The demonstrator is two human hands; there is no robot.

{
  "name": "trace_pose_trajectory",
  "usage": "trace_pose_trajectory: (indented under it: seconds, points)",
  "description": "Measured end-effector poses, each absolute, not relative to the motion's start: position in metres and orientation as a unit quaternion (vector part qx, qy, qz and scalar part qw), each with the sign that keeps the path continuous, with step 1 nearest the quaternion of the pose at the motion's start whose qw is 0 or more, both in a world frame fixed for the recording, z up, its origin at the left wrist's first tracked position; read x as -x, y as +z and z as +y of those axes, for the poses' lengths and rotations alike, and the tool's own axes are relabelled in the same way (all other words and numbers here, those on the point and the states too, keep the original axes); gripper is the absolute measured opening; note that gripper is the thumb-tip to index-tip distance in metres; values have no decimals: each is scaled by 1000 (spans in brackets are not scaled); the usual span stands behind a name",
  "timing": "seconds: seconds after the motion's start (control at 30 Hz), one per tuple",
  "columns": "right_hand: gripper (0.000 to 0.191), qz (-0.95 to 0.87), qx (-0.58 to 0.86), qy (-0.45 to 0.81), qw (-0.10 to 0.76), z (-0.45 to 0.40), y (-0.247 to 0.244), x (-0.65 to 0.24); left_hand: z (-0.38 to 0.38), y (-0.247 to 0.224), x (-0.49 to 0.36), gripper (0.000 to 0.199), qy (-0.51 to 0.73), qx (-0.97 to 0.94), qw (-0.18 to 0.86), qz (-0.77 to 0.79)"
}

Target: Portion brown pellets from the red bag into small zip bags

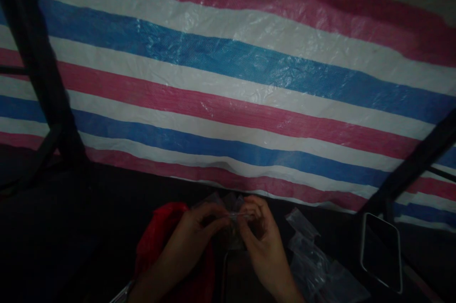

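Pinching a small clear plastic bag (pixel 233 220) between both sets of fingers, my left hand (pixel 194 231) and right hand (pixel 261 241) hold it up just above the dark counter (pixel 107 227). I judge the slick film could slip in this dim light (its edges barely show) and drop among the loose bags (pixel 309 255) by the phone (pixel 381 250).

— What are the hands doing?
— The left hand (pixel 199 227) and right hand (pixel 258 231) pinch a small clear plastic bag (pixel 233 217) between their fingertips.
— And around them?
— Red cloth (pixel 160 236) to the left, more clear bags (pixel 309 255) and a phone (pixel 381 250) to the right, a striped tarp (pixel 228 84) behind.
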State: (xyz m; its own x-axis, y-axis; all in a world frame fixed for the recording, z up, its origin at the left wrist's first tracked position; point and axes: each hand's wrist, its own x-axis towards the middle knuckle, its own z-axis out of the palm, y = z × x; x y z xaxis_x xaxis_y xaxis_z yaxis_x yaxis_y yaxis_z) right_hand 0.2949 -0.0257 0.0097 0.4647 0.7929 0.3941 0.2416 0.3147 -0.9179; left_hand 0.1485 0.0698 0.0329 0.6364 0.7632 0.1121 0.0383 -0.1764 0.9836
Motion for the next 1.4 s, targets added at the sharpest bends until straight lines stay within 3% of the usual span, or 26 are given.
trace_pose_trajectory:
  seconds: [0.2,0.37,0.53,0.67,0.9,1.2,1.33,1.4]
  points:
    - [18,-476,578,185,636,-26,9,-293,70,33,-151,21,312,-710,561,290]
    - [35,-476,567,187,646,-26,12,-295,70,34,-150,24,316,-717,546,296]
    - [27,-483,577,162,638,-27,15,-293,67,37,-146,25,316,-731,532,288]
    - [39,-479,574,191,636,-28,17,-293,67,37,-146,23,323,-728,530,290]
    - [43,-439,552,215,676,-24,19,-292,72,31,-150,21,327,-705,556,295]
    - [20,-458,555,171,674,-26,24,-289,68,34,-150,20,327,-701,564,287]
    - [39,-469,552,214,656,-28,24,-288,67,32,-149,20,322,-721,551,272]
    - [37,-471,562,215,645,-29,23,-292,68,31,-149,21,317,-731,543,266]
